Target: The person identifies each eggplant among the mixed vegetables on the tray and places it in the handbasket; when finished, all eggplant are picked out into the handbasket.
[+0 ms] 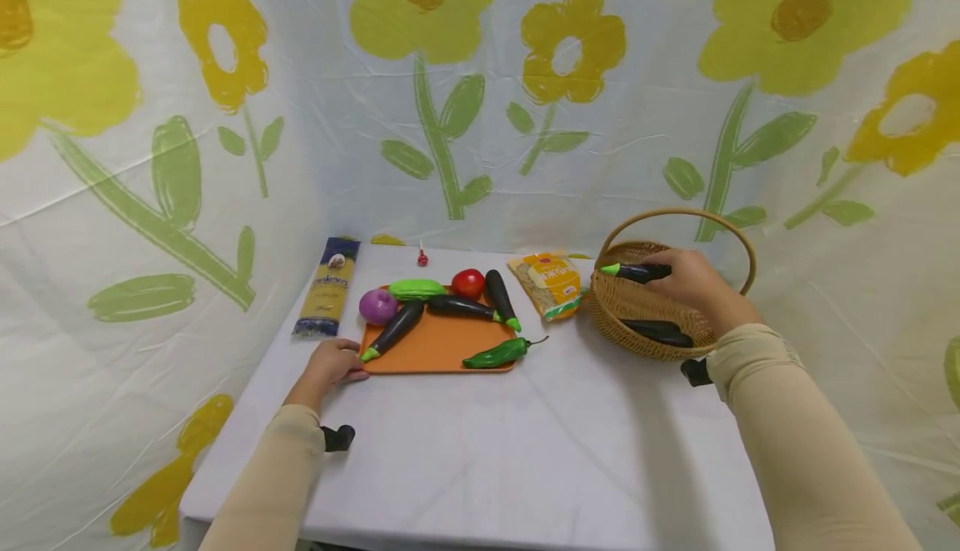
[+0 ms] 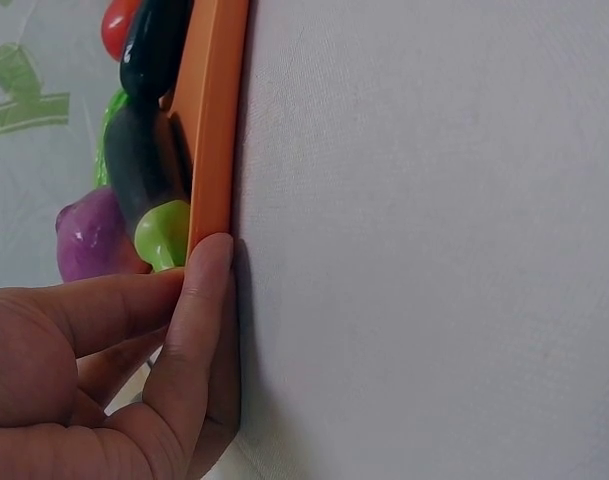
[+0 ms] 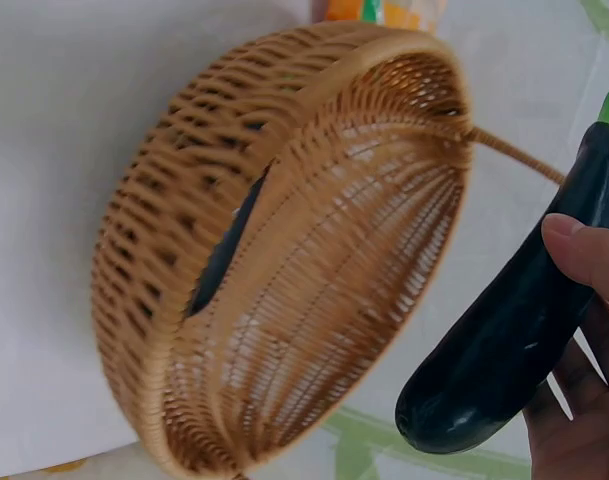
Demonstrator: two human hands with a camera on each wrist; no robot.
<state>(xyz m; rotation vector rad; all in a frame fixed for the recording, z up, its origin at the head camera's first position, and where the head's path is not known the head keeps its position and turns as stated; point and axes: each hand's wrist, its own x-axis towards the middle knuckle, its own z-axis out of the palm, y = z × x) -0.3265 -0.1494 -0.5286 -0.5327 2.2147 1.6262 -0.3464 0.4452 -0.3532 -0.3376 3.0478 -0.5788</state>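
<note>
My right hand (image 1: 693,284) grips a dark eggplant (image 1: 633,272) with a green stem, held over the wicker basket (image 1: 611,318). The right wrist view shows the thumb on one side of this eggplant (image 3: 504,350) and fingers behind it. More dark eggplant (image 1: 656,332) lies in the basket, partly hidden by its rim in the right wrist view. My left hand (image 1: 333,365) pinches the near left corner of the orange tray (image 1: 435,355) between thumb and fingers. On the tray, a green eggplant tip (image 2: 164,235) lies close to those fingertips.
Around the tray's back lie a purple onion-like vegetable (image 1: 378,307), a bright green vegetable (image 1: 416,288), a tomato (image 1: 468,283) and several eggplants (image 1: 501,297). A green pepper (image 1: 495,354) overlaps its right corner. Pasta (image 1: 325,293), a lollipop (image 1: 422,259) and a yellow packet (image 1: 551,284) lie nearby.
</note>
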